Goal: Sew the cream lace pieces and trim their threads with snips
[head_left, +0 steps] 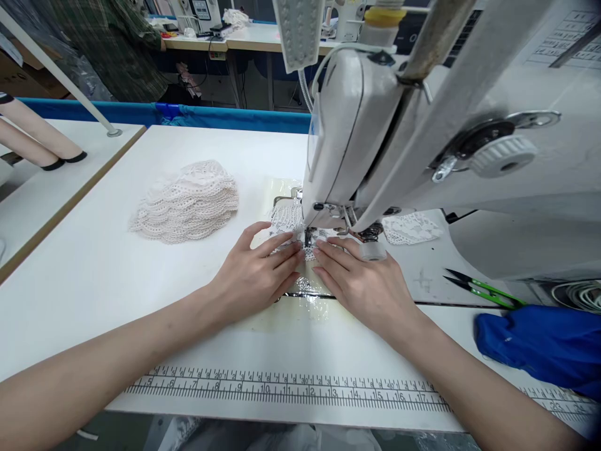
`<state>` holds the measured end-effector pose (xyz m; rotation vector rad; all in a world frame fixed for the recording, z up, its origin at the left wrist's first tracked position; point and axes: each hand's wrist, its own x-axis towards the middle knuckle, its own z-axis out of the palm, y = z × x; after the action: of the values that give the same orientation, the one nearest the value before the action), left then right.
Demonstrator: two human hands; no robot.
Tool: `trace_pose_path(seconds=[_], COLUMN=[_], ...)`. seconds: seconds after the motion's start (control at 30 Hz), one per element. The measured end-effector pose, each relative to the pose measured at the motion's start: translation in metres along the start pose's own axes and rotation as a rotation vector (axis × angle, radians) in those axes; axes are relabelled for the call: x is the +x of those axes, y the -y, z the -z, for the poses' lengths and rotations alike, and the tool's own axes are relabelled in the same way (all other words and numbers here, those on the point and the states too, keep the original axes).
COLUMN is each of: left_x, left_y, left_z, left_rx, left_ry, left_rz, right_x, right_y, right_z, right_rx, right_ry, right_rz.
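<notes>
A piece of white lace (pixel 285 216) lies under the presser foot (pixel 308 235) of a white sewing machine (pixel 347 125). To the left of the foot, my left hand (pixel 258 266) rests flat with its fingertips on the lace. My right hand (pixel 359 275) lies on the other side, fingers stretched out and pressing the lace near the needle. Part of the lace is hidden beneath the fingers. A stack of lace pieces (pixel 188 200) sits on the table to the left. Behind my right hand, another lace piece (pixel 410 228) lies flat under the machine arm.
Green thread snips (pixel 486 289) and a blue cloth (pixel 539 344) lie at the right. A printed ruler (pixel 282 388) runs along the front edge of the table. Beige rolls (pixel 42 131) stand at far left. Across the aisle is a person in a plaid sleeve (pixel 126 37).
</notes>
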<state>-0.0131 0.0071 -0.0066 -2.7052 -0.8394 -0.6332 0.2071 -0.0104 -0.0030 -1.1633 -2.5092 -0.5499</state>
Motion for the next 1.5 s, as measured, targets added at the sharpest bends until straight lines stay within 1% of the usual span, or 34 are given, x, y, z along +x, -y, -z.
trace_pose_path(seconds=[0.23, 0.6, 0.7, 0.83, 1.0, 1.13, 1.23, 1.3, 1.37, 1.43, 1.5], left_x=[0.002, 0.004, 0.005, 0.005, 0.005, 0.004, 0.003, 0.002, 0.001, 0.001, 0.001], left_y=[0.001, 0.005, 0.005, 0.005, 0.004, 0.005, 0.008, 0.009, 0.009, 0.009, 0.008], left_z=[-0.002, -0.004, -0.004, -0.005, -0.006, -0.007, -0.007, -0.005, -0.002, 0.004, 0.009], left_rx=[-0.005, -0.026, -0.036, 0.005, 0.031, -0.001, -0.037, -0.026, 0.033, 0.099, 0.104], left_ry=[0.001, 0.023, 0.011, -0.012, -0.003, 0.008, 0.02, 0.042, 0.047, -0.003, -0.091], left_rz=[0.027, 0.067, 0.071, 0.06, 0.065, 0.073, 0.109, 0.14, 0.14, 0.09, 0.023], right_x=[0.0, 0.002, 0.002, 0.002, 0.002, 0.002, 0.002, 0.002, 0.003, 0.004, 0.004], right_y=[-0.001, -0.002, -0.001, -0.001, -0.002, -0.002, -0.002, -0.003, -0.007, -0.012, -0.014], right_z=[-0.006, -0.007, -0.007, -0.007, -0.007, -0.008, -0.009, -0.008, -0.004, 0.001, 0.007], right_rx=[-0.011, -0.015, -0.024, -0.036, -0.029, -0.038, -0.033, -0.018, -0.012, -0.033, -0.064], right_ry=[0.012, 0.011, 0.013, 0.033, 0.053, 0.049, 0.045, 0.033, 0.003, -0.057, -0.13], right_rz=[-0.014, -0.017, -0.023, -0.025, -0.031, -0.018, -0.014, -0.025, -0.05, -0.098, -0.154])
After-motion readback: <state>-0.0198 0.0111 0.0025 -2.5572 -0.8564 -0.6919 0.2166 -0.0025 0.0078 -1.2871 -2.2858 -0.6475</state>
